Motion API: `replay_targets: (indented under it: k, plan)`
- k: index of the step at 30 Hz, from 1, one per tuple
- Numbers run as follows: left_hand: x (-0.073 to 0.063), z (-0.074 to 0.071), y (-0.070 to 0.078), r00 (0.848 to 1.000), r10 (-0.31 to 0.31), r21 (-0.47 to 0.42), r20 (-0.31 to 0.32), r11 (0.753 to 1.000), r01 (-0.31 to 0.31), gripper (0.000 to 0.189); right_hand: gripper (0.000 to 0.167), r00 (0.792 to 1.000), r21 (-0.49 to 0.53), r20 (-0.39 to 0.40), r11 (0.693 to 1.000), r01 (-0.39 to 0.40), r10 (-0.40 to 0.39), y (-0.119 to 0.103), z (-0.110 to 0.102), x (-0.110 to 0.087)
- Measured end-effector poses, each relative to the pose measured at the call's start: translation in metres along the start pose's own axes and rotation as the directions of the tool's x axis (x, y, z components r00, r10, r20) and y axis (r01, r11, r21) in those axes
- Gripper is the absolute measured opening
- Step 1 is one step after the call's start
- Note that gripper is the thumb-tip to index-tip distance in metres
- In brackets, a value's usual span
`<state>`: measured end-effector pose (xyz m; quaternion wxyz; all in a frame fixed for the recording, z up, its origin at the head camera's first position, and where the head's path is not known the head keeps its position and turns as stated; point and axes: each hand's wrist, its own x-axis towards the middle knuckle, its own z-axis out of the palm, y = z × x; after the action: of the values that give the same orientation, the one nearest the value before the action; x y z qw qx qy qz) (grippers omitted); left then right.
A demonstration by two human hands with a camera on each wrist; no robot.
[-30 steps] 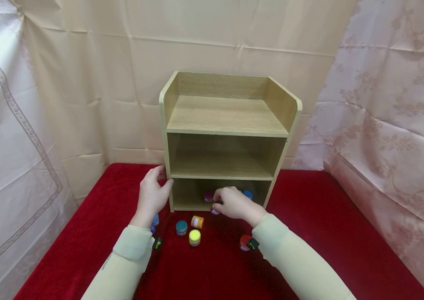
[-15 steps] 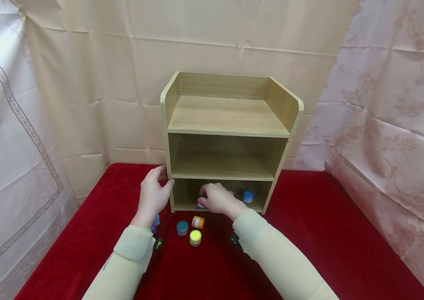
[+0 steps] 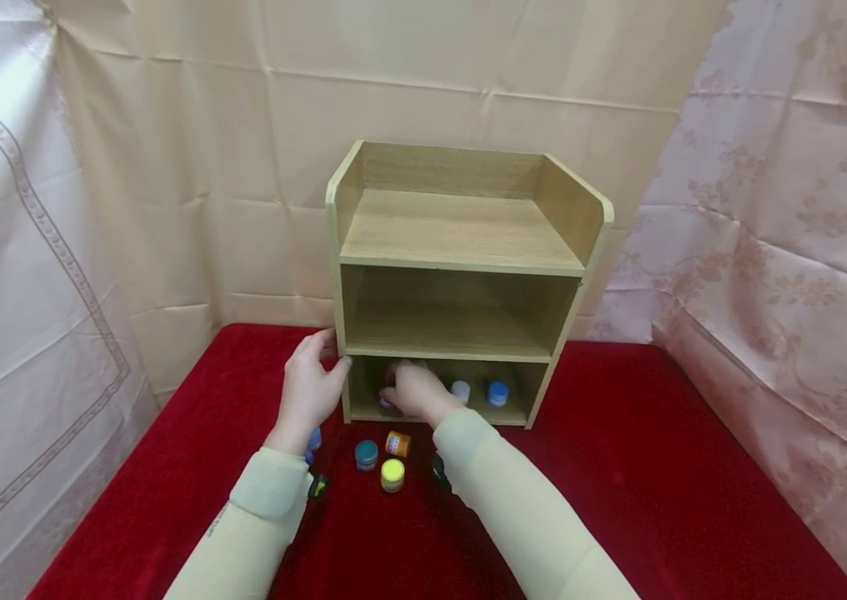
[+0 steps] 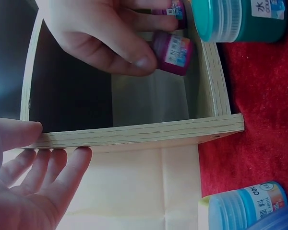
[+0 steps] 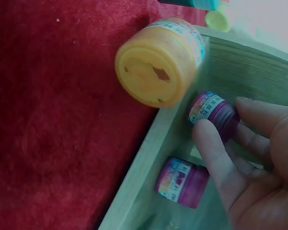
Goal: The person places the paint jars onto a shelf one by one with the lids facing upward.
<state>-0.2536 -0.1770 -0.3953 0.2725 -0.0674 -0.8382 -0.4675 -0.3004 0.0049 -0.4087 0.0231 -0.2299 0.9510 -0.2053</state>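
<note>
My left hand grips the left side panel of a wooden shelf unit, thumb on the inner side and fingers on the outer. Inside the bottom compartment, towards its left end, my right hand pinches a small magenta paint jar between thumb and fingers. A second magenta jar sits beside it; the right hand hides this one in the head view. Farther right in the same compartment are a white-looking jar and a blue jar.
On the red cloth before the unit are a teal jar, a yellow jar and an orange jar lying on its side. A light-blue jar and a dark-blue item are near the left wrist. Curtains surround the table.
My right hand has carried the magenta jar from the compartment's front edge leftward inside, past the other magenta jar. The white-looking jar has come into sight. My left hand keeps its place.
</note>
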Motion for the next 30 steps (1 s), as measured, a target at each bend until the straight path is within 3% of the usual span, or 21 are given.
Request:
replay_targets:
  k: [7,17,30]
  plan:
    - [0.000,0.001,0.000,1.000,0.009,-0.007,-0.010,1.000,-0.009,0.039,0.026,0.998,0.008,-0.017,0.998,-0.064,0.064,-0.002,0.006,0.008]
    - [0.000,0.000,-0.001,1.000,0.014,-0.007,-0.003,1.000,-0.014,0.040,0.017,0.997,0.051,0.010,0.996,-0.070,0.070,-0.009,0.004,0.012]
    - [0.000,0.000,-0.001,1.000,0.020,-0.002,-0.014,1.000,-0.020,0.039,0.014,0.998,0.025,-0.006,0.998,-0.065,0.065,-0.011,0.008,0.016]
